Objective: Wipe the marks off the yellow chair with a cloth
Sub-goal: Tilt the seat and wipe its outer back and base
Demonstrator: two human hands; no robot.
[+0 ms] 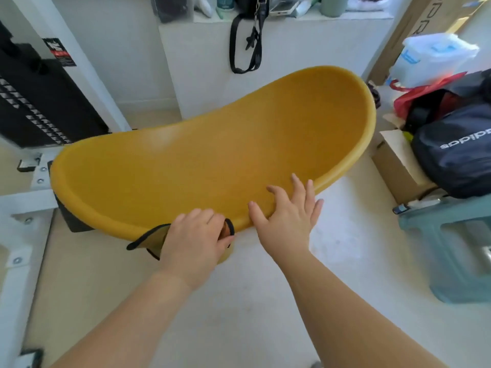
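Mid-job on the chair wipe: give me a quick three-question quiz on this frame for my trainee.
1. True or false: the left hand grips the cloth at the near rim of the yellow chair.
2. The right hand is: A) gripping the cloth; B) resting open, fingers spread, on the chair; C) out of view.
3. Fill in: the cloth's edging is ____.
Key: 1 true; 2 B; 3 black.

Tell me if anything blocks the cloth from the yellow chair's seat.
Nothing visible does. The left hand holds the cloth at the near rim of the yellow chair; the right hand rests flat on the seat beside it.
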